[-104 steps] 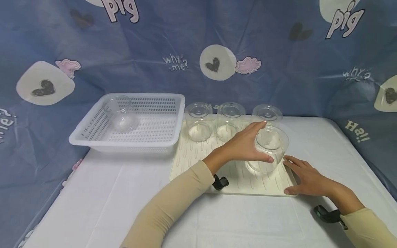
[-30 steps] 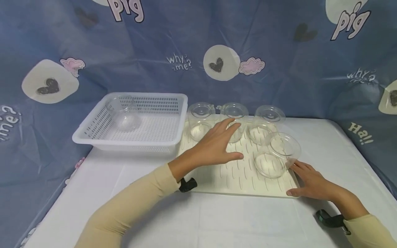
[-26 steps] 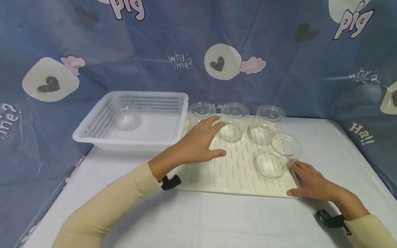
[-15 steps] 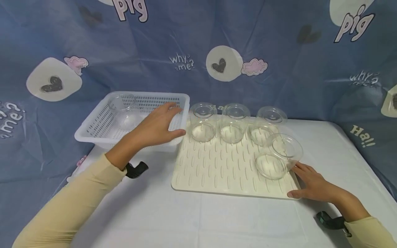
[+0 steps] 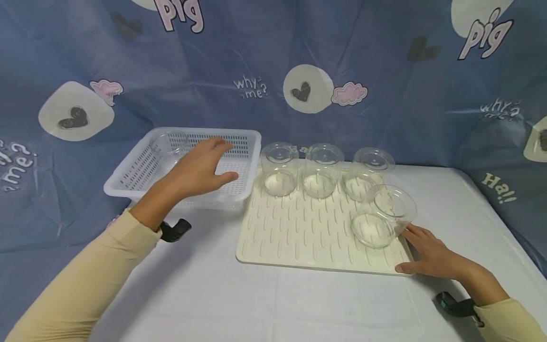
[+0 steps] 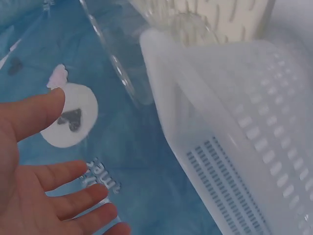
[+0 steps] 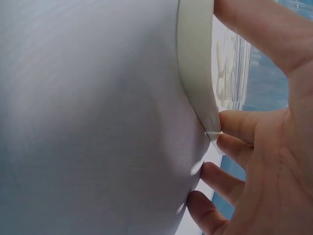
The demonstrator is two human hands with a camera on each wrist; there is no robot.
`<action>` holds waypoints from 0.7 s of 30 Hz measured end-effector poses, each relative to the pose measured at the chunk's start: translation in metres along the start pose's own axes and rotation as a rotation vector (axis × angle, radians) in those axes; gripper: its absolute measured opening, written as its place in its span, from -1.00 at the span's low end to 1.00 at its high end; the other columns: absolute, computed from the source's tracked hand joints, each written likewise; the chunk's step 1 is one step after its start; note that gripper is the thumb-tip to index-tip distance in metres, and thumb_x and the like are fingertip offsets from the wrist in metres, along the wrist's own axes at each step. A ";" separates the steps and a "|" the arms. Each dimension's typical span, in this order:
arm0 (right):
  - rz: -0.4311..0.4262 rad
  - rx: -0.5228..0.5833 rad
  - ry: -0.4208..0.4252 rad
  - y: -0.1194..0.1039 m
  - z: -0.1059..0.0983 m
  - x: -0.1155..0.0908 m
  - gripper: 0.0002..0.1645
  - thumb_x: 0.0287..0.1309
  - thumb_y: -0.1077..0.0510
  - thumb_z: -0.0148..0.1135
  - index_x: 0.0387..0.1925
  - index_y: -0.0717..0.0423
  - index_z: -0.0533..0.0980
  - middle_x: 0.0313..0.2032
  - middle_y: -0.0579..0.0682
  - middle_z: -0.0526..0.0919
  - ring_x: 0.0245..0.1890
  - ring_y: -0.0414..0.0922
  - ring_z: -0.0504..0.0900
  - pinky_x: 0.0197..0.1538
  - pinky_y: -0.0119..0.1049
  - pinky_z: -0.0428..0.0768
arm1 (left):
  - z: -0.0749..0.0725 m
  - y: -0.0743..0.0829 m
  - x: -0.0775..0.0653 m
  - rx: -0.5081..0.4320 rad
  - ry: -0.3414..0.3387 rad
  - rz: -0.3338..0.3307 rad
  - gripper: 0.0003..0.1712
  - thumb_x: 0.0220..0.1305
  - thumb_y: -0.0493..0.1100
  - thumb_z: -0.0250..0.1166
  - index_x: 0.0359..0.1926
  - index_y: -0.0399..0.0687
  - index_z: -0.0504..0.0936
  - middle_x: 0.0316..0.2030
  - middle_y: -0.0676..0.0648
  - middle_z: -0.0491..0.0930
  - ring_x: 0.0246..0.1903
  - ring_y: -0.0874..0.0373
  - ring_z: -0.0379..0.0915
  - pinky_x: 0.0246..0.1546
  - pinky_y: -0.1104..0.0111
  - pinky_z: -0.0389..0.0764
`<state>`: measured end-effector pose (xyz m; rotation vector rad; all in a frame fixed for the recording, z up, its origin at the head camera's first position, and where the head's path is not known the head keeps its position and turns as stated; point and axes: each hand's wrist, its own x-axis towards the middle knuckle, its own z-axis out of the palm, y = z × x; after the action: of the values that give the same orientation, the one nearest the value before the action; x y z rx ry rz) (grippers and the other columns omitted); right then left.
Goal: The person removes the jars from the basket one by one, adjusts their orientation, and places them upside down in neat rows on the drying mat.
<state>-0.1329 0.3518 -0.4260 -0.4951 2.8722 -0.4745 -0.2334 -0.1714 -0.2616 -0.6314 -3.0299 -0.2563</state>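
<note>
My left hand [image 5: 192,168] hovers over the white perforated basket [image 5: 254,166], its fingers spread and holding nothing. Inside that basket, left of the hand, is a clear container [image 5: 167,142], partly hidden. In the left wrist view the basket's corner lies to the right of the fingers. My right hand [image 5: 431,254] touches the right edge of the cream ribbed mat [image 5: 290,237], fingers extended and thumb at the front corner. Close beside those fingertips, a clear container [image 5: 384,213] stands on the mat.
Along the mat's back edge stand three more clear containers, left [image 5: 279,166], middle [image 5: 323,166] and right [image 5: 372,168]. A white cloth [image 5: 273,304] covers the table. Behind hangs a blue printed sheet [image 5: 239,38].
My left hand let go of the clear container at the mat's right side, then moved left across the mat to the basket. My right hand has stayed at the mat's edge.
</note>
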 end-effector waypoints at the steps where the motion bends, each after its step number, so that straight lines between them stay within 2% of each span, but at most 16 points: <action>1: 0.002 0.007 0.001 0.000 0.000 0.000 0.21 -0.13 -0.18 0.53 0.36 0.46 0.21 0.36 0.52 0.15 0.28 0.48 0.16 0.11 0.53 0.27 | -0.001 -0.003 0.001 0.030 0.001 -0.005 -0.16 0.27 0.10 0.30 0.43 -0.22 0.28 0.43 -0.34 0.22 0.42 -0.30 0.14 0.37 -0.20 0.27; 5: 0.005 0.030 0.007 -0.001 0.000 0.000 0.23 -0.15 -0.19 0.54 0.37 0.45 0.21 0.37 0.50 0.14 0.29 0.48 0.15 0.09 0.54 0.25 | -0.008 -0.021 0.006 0.173 -0.006 -0.053 -0.15 0.30 0.10 0.28 0.42 -0.29 0.26 0.40 -0.40 0.23 0.39 -0.36 0.14 0.28 -0.26 0.34; 7: -0.002 0.023 0.011 -0.001 0.000 0.000 0.23 -0.15 -0.19 0.54 0.37 0.44 0.21 0.37 0.50 0.15 0.28 0.48 0.15 0.10 0.54 0.25 | -0.015 -0.034 0.009 0.216 -0.037 -0.092 -0.13 0.31 0.12 0.26 0.43 -0.34 0.23 0.39 -0.44 0.22 0.38 -0.41 0.11 0.26 -0.29 0.33; 9: -0.007 0.017 0.014 -0.001 0.001 0.000 0.23 -0.15 -0.20 0.53 0.37 0.44 0.21 0.37 0.50 0.15 0.29 0.47 0.16 0.11 0.53 0.26 | -0.022 -0.049 0.013 0.218 -0.073 -0.132 -0.11 0.32 0.14 0.23 0.44 -0.38 0.20 0.39 -0.48 0.19 0.37 -0.46 0.08 0.28 -0.32 0.28; 13: 0.005 0.007 0.010 -0.001 0.001 0.001 0.23 -0.15 -0.20 0.53 0.38 0.44 0.21 0.37 0.50 0.16 0.29 0.47 0.15 0.12 0.53 0.26 | -0.034 -0.078 0.022 0.124 -0.127 -0.203 -0.07 0.36 0.17 0.15 0.45 -0.43 0.13 0.39 -0.55 0.11 0.36 -0.54 0.02 0.29 -0.37 0.20; 18: 0.005 0.003 0.013 0.000 0.001 -0.001 0.21 -0.15 -0.19 0.53 0.37 0.45 0.22 0.36 0.51 0.16 0.29 0.47 0.16 0.10 0.52 0.26 | -0.035 -0.101 0.034 -0.061 -0.081 -0.276 -0.04 0.39 0.19 0.10 0.48 -0.44 0.05 0.43 -0.55 0.05 0.41 -0.51 -0.05 0.37 -0.33 0.10; 21: -0.016 0.003 0.016 0.001 0.002 0.000 0.18 -0.12 -0.18 0.53 0.35 0.44 0.23 0.35 0.52 0.17 0.27 0.47 0.17 0.08 0.52 0.27 | -0.030 -0.115 0.035 -0.153 -0.060 -0.372 0.00 0.38 0.22 0.09 0.51 -0.41 -0.02 0.46 -0.52 0.00 0.44 -0.48 -0.09 0.40 -0.31 0.08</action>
<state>-0.1325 0.3522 -0.4278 -0.5170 2.8845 -0.4869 -0.3114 -0.2661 -0.2477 -0.0731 -3.1877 -0.4907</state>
